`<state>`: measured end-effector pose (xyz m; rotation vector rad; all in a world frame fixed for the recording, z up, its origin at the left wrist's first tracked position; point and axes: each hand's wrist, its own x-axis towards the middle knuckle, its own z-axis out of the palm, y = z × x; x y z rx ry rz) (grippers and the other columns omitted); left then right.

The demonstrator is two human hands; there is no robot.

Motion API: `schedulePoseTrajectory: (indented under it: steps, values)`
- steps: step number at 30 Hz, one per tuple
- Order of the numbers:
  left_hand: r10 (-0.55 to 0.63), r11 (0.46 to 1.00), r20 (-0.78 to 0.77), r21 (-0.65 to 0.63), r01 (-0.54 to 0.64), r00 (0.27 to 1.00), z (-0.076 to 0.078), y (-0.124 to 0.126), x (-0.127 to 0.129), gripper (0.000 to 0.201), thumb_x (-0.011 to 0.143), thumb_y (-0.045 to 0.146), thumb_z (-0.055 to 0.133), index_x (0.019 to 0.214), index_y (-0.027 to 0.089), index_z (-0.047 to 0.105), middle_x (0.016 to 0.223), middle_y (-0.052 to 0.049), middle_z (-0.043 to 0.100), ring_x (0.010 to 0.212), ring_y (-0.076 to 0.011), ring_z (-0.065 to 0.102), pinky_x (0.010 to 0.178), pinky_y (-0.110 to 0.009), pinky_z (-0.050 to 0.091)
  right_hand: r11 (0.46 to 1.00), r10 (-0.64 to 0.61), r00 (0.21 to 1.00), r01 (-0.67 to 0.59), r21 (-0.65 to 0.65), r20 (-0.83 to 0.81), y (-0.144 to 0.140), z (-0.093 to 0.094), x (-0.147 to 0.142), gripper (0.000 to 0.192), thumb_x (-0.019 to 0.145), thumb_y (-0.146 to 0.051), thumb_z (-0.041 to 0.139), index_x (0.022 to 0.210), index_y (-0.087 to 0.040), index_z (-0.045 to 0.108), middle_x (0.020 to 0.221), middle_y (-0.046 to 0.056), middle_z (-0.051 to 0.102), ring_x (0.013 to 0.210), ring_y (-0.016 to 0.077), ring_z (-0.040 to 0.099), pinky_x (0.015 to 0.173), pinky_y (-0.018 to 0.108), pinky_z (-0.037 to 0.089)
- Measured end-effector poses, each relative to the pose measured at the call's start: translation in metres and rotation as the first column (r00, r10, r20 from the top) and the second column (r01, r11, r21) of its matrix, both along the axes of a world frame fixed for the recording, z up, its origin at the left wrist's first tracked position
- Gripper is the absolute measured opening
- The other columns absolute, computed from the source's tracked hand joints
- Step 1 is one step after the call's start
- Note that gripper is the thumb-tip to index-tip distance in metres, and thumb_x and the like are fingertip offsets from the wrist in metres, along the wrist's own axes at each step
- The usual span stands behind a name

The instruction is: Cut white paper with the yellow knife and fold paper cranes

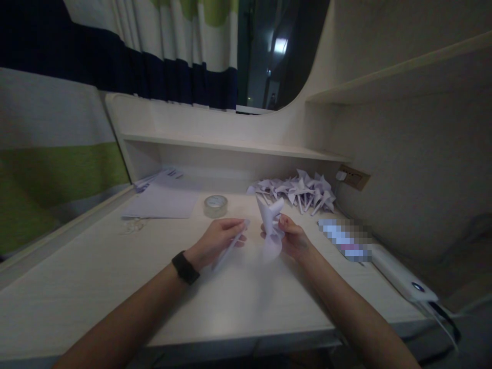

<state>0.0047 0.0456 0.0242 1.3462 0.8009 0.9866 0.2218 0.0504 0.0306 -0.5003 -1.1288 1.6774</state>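
Rm is dim. A pale desk [184, 312] spans the lower view; a curtain [221, 82] banded navy, white & green hangs upper L, and a plain wall [434, 138] fills the R. A shelf [230, 145] runs along the desk's back, & above it is a dark window [292, 77] w/ a bright light showing in the glass. Two bare forearms come in from the bottom edge. R hand [294, 238] is approx. half closed, thumb on the near side, fingers curled round, gripping a white paper pinwheel [273, 247] held over the desk's middle, its curved blades turned twd the other hand. L hand [221, 234] is nearly closed: thumb & fingers pinch the upper end of a thin paper stick [227, 252], which slants down & back twd the person. Stick & pinwheel are near each other, not touching. Back L of desk: stack of white sheets [165, 197]. Back R: heap of similar pinwheels [302, 189], pale sticks poking fwd. Far R: long white box [400, 271] w/ dark oval mark, cables [442, 315] at its near end; just beside it, a flat item [342, 238], pixelated, can't ID. Tape roll [216, 206] lies flat btwn sheets & heap. Black wristband [185, 267] on L wrist. Wall socket [355, 177] w/ white plug [341, 176]. Tiniest: pale scraps [132, 225] just in front of the sheets.
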Motion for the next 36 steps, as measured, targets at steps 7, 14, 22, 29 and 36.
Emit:
schedulePoseTrajectory:
  steps: [7, 14, 22, 29, 36]
  values:
    - [-0.088, 0.996, 0.183, 0.004, 0.089, 0.979, 0.003, -0.011, 0.014, 0.030, 0.080, 0.034, 0.070, 0.100, 0.011, 0.069, 0.102, -0.012, 0.068, 0.090, -0.0188, 0.064, 0.091, -0.039, 0.047, 0.999, 0.030, 1.000, -0.030, -0.015, -0.009, -0.004, -0.001, -0.006, 0.033, 0.057, -0.035, 0.082, 0.079, -0.016, 0.067, 0.067, 0.001, 0.066, 0.056, 0.0119, 0.058, 0.057, 0.022, 0.047]
    - [-0.043, 0.999, 0.169, 0.001, 0.044, 0.985, 0.016, -0.023, 0.018, 0.027, 0.078, 0.027, 0.070, 0.101, 0.012, 0.071, 0.100, -0.011, 0.069, 0.086, -0.0185, 0.065, 0.086, -0.037, 0.050, 0.999, 0.016, 1.000, -0.015, -0.052, 0.022, -0.007, -0.003, -0.009, 0.034, 0.053, -0.032, 0.083, 0.079, -0.015, 0.069, 0.070, 0.004, 0.069, 0.057, 0.0148, 0.062, 0.054, 0.023, 0.047]
    - [0.159, 0.970, -0.072, 0.196, -0.142, 0.985, 0.010, -0.020, 0.019, 0.022, 0.078, 0.030, 0.065, 0.090, 0.015, 0.074, 0.086, -0.007, 0.068, 0.072, -0.0175, 0.062, 0.054, -0.025, 0.051, 0.998, -0.003, 0.999, 0.006, -0.062, 0.044, -0.004, -0.008, -0.011, 0.028, 0.055, -0.029, 0.082, 0.076, -0.016, 0.069, 0.067, 0.002, 0.068, 0.053, 0.0130, 0.060, 0.053, 0.023, 0.046]
    - [0.141, 0.946, -0.030, 0.297, -0.126, 0.989, 0.009, -0.020, 0.021, 0.025, 0.081, 0.035, 0.062, 0.075, 0.013, 0.072, 0.071, -0.004, 0.061, 0.056, -0.0112, 0.053, 0.047, -0.021, 0.043, 0.996, -0.009, 1.000, 0.011, -0.085, 0.024, -0.004, -0.010, -0.014, 0.028, 0.054, -0.027, 0.084, 0.074, -0.015, 0.069, 0.063, 0.001, 0.067, 0.050, 0.0111, 0.058, 0.052, 0.021, 0.046]
    - [-0.097, 0.995, 0.185, 0.048, 0.090, 0.978, 0.004, -0.022, 0.020, 0.033, 0.083, 0.040, 0.065, 0.103, 0.016, 0.072, 0.097, -0.010, 0.069, 0.077, -0.0161, 0.061, 0.064, -0.026, 0.049, 0.999, -0.001, 1.000, 0.001, -0.050, -0.010, -0.001, -0.011, -0.012, 0.021, 0.059, -0.025, 0.080, 0.074, -0.016, 0.067, 0.065, 0.000, 0.067, 0.053, 0.0124, 0.059, 0.057, 0.024, 0.048]
